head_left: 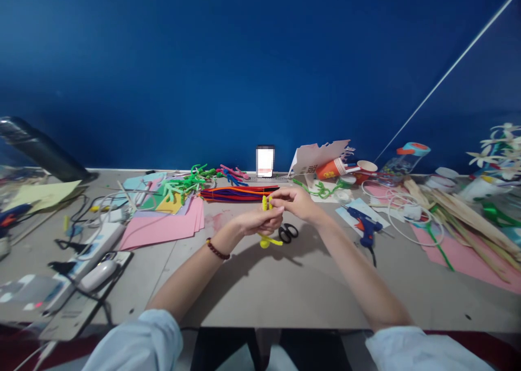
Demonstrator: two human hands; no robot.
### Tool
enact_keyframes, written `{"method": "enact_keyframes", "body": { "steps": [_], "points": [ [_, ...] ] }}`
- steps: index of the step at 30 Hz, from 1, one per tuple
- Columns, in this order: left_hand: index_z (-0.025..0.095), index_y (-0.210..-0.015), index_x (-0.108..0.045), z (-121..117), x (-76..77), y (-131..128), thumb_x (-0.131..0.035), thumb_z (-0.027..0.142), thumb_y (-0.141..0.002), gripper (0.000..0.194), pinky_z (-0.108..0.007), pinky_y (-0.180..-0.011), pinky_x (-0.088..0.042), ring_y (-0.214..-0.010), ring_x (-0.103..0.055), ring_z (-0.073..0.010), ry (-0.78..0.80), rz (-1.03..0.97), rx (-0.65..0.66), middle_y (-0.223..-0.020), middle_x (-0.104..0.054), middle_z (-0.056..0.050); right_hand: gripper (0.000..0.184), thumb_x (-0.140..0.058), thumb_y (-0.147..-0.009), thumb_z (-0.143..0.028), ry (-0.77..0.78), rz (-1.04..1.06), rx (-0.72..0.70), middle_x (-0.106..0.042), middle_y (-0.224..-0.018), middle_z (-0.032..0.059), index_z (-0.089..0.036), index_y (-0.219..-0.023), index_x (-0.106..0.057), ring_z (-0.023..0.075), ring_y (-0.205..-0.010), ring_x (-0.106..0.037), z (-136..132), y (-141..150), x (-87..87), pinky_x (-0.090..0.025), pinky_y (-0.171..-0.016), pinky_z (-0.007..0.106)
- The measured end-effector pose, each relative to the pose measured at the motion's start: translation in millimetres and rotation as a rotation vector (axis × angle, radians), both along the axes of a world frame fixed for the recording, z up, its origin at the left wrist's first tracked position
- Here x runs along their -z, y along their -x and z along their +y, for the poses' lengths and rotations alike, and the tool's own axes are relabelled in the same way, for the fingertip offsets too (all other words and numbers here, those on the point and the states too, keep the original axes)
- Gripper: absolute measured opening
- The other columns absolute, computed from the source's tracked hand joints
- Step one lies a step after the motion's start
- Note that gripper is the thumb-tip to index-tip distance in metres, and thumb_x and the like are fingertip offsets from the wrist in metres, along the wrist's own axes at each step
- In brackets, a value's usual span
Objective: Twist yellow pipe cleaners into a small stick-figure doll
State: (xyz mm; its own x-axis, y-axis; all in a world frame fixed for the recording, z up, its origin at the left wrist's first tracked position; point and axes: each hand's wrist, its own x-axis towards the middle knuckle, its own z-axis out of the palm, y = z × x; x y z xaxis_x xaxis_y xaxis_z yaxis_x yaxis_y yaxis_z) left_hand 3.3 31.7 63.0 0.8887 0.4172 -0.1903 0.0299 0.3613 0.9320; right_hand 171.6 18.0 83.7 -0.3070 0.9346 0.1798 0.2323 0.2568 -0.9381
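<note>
My left hand (257,222) is closed around a bent yellow pipe cleaner piece (265,242) above the middle of the table. Its looped end and a short tail hang below the fingers, and more yellow sticks up over the thumb. From the right, my right hand (297,203) pinches at the upper part of the same piece with thumb and forefinger. The fingers hide the middle of it. Black-handled scissors (288,233) lie on the table just beneath my right wrist. Behind my hands rests a bundle of red, orange and purple pipe cleaners (232,194).
A lit phone (265,162) leans at the blue wall. To the left are pink paper sheets (163,230), green twisted pipe cleaners (183,186) and a power strip (87,257). Rightward lie a blue glue gun (368,225), orange paper cups (330,168), a white cable (391,211) and dried husks (459,213).
</note>
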Motion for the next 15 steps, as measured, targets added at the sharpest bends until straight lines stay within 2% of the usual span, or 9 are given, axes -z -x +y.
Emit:
{"method": "enact_keyframes", "body": {
  "steps": [3,5,7,11,15],
  "points": [
    [0.016,-0.065,-0.048,-1.1,-3.2,-0.3,-0.063,0.063,-0.076,0.05,-0.018,-0.039,-0.024,-0.04,-0.032,-0.0041,-0.047,-0.023,-0.038,-0.05,-0.037,0.006,0.021,-0.067,-0.076,-0.035,-0.022,-0.022,0.061,-0.073,-0.087,0.0065,-0.018,-0.086,-0.073,0.0176,-0.077,-0.067,-1.3,-0.8,-3.2,-0.053,-0.069,0.03],
    [0.015,-0.074,-0.053,-1.4,-6.5,-1.3,-0.066,0.058,-0.076,0.045,-0.02,-0.047,-0.038,-0.05,-0.048,-0.0071,-0.141,-0.018,-0.147,-0.059,-0.049,0.002,0.022,-0.065,-0.077,-0.037,-0.059,-0.054,0.121,-0.073,-0.084,0.0062,-0.018,-0.084,-0.073,0.0163,-0.071,-0.066,-1.6,-2.5,-5.0,-0.052,-0.064,0.028],
    [0.015,-0.082,-0.056,-0.9,-9.0,-3.3,-0.071,0.051,-0.074,0.04,-0.021,-0.057,-0.045,-0.061,-0.056,-0.0091,-0.261,-0.017,-0.323,-0.069,-0.057,0.0,0.024,-0.064,-0.078,-0.039,-0.101,-0.081,0.177,-0.072,-0.081,0.0059,-0.018,-0.083,-0.073,0.0152,-0.066,-0.064,-1.5,-3.9,-5.9,-0.051,-0.06,0.027],
    [0.015,-0.085,-0.061,2.7,-7.4,-8.4,-0.075,0.041,-0.07,0.032,-0.022,-0.064,-0.048,-0.068,-0.059,-0.0102,-0.418,-0.041,-0.662,-0.074,-0.062,0.0,0.025,-0.06,-0.081,-0.039,-0.16,-0.127,0.256,-0.071,-0.073,0.0044,-0.018,-0.084,-0.073,0.0137,-0.058,-0.061,-1.9,-3.2,-4.9,-0.047,-0.053,0.025],
    [0.014,-0.076,-0.064,6.6,-2.0,-9.5,-0.073,0.041,-0.071,0.03,-0.022,-0.059,-0.046,-0.06,-0.057,-0.0104,-0.447,-0.037,-0.787,-0.062,-0.06,0.0,0.022,-0.06,-0.082,-0.037,-0.215,-0.175,0.313,-0.073,-0.079,0.005,-0.02,-0.085,-0.073,0.0143,-0.06,-0.061,-1.6,-2.2,-3.5,-0.047,-0.055,0.026]
  ]
}}
